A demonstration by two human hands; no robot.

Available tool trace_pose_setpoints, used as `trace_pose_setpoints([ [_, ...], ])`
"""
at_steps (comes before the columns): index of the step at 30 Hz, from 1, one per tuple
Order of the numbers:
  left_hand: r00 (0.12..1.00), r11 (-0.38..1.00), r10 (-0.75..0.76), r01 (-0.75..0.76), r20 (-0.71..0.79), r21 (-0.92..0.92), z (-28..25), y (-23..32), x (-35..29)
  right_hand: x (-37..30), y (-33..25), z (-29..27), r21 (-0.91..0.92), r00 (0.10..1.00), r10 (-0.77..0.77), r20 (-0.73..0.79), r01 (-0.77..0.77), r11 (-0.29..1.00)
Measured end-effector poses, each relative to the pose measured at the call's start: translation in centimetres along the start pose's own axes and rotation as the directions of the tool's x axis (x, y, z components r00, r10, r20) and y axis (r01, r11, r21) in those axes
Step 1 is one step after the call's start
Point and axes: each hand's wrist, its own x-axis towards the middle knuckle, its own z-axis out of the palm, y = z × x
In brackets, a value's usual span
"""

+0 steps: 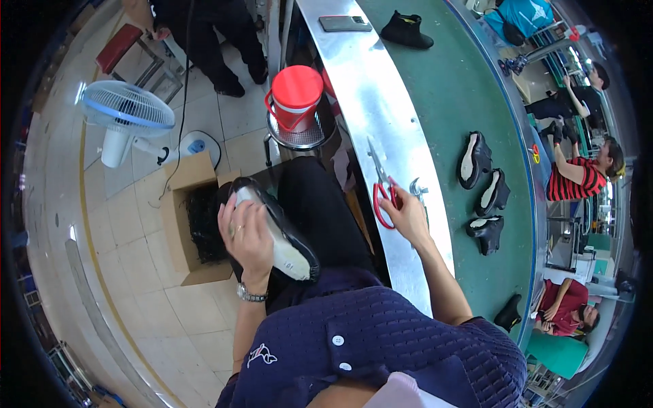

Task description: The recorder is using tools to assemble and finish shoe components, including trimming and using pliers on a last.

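Note:
A black shoe (289, 253) lies across my lap with its pale sole turned up. My left hand (246, 234) is wrapped over the middle of it, fingers pressed on the sole, a watch at the wrist. To the right, at the metal ledge, my right hand (409, 216) grips the red handle of a pair of scissors (376, 204). The scissor blades point away from me over the ledge. Just beside the right hand lies a shiny metal tool (417, 188), partly hidden, whose kind I cannot make out.
A green conveyor belt (442, 88) carries several black shoes (474, 160) beyond the metal ledge (354, 88). A phone (345, 24) rests at its far end. Left are a red-lidded bucket (297, 88), a fan (126, 112) and a cardboard box (175, 234). Other people are nearby.

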Motion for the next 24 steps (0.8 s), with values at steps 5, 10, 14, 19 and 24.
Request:
trace_pose_setpoints([
  [5,0.893,0.995,-0.084,0.051,-0.443,-0.087,-2.7,-0.5,0.8,7.3,6.8,2.1,-0.028,0.954,-0.061,-0.294,0.055,0.998],
  [10,0.911,0.943,-0.272,0.316,-0.309,0.102,-8.3,-10.1,0.3,10.5,7.3,6.4,-0.076,0.932,-0.145,-0.332,0.126,0.989],
  [14,0.882,0.792,-0.466,0.450,-0.067,0.412,-4.0,-21.4,-9.2,7.0,5.7,3.7,0.008,0.933,-0.106,-0.345,0.116,0.993],
  [19,0.958,0.959,-0.284,0.284,0.040,0.011,-1.4,-11.8,-4.8,1.4,11.2,1.5,-0.153,0.876,-0.013,-0.483,-0.070,0.986],
  [24,0.789,0.913,0.405,-0.372,0.462,-0.166,0.2,-0.9,1.4,0.6,11.1,3.2,-0.151,0.917,0.126,-0.378,-0.195,0.969],
])
